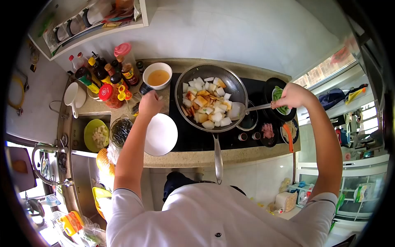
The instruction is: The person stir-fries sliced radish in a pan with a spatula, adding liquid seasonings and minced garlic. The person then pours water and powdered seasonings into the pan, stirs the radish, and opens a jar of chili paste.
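My right hand [293,97] is closed on the handle of a metal spatula [237,111], whose blade rests among food in the large wok [239,88]. White and browned chunks [208,99] lie in the wok, and its long handle [218,158] points toward my body. My left hand [150,103] is closed at the left of the wok, by a black object [145,89] at its fingers, possibly a handle or cap. Just beyond it stands a white bowl of light brown liquid [158,77]; an empty white bowl [161,134] is beneath my left forearm.
Sauce bottles [98,72] and a red-lidded jar [108,95] crowd the counter's left. A green bowl [96,135] is over the sink [78,173]. Right of the wok are a green vegetable bowl [277,94], pink meat [268,130] and an orange-handled utensil [290,140].
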`<move>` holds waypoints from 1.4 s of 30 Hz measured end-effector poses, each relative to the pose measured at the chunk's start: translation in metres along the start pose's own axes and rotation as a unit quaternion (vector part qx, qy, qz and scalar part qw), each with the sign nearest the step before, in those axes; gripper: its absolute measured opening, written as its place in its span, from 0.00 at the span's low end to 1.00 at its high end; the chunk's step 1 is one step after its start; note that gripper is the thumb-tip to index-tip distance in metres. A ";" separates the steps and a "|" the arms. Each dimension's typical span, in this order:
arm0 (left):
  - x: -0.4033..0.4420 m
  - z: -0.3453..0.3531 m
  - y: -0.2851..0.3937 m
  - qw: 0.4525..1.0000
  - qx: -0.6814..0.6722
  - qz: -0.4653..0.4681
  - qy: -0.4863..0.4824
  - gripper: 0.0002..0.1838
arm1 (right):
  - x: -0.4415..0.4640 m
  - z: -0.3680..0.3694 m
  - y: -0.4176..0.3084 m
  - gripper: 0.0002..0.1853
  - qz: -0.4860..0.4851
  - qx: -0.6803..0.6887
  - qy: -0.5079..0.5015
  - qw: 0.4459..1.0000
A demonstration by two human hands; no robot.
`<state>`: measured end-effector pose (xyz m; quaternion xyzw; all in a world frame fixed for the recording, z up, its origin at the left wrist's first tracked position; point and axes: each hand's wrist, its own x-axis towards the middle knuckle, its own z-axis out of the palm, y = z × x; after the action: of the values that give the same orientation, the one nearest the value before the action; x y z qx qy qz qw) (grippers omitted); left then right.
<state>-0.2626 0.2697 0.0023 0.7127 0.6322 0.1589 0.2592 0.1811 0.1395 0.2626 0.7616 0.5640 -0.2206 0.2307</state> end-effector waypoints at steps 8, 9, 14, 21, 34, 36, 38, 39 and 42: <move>-0.029 -0.016 0.110 0.990 -0.085 0.112 0.032 0.24 | 0.045 0.087 -0.003 0.21 -0.189 0.245 -0.017 0.951; -0.040 -0.022 0.116 0.990 -0.082 0.110 0.034 0.24 | 0.047 0.097 -0.010 0.21 -0.194 0.273 0.003 0.942; -0.114 -0.023 0.109 0.987 -0.111 0.097 0.059 0.22 | 0.062 0.104 -0.027 0.19 -0.105 0.457 -0.043 0.882; -0.204 0.008 0.055 0.986 -0.158 0.054 0.023 0.17 | 0.043 0.064 0.027 0.13 -0.027 0.512 -0.144 0.846; -0.251 0.052 0.055 0.953 -0.258 0.043 -0.153 0.16 | -0.003 0.019 -0.015 0.29 -0.076 -0.080 0.090 0.990; -0.251 0.053 0.058 0.945 -0.252 0.043 -0.203 0.16 | 0.010 0.052 -0.010 0.27 -0.034 0.007 0.103 0.994; -0.251 0.055 0.056 0.943 -0.253 0.038 -0.210 0.17 | 0.029 0.102 0.002 0.23 -0.033 0.207 0.112 0.971; -0.252 0.055 0.055 0.943 -0.250 0.033 -0.219 0.17 | 0.046 0.136 0.009 0.20 -0.050 0.337 0.120 0.932; -0.251 0.050 0.054 0.944 -0.234 0.031 -0.231 0.17 | 0.071 0.204 -0.010 0.13 -0.129 0.378 0.258 0.880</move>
<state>-0.2289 0.0107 0.0177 0.6679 0.4780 0.1417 0.5526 0.1753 0.0735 0.0571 0.7417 0.5702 -0.2404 -0.2589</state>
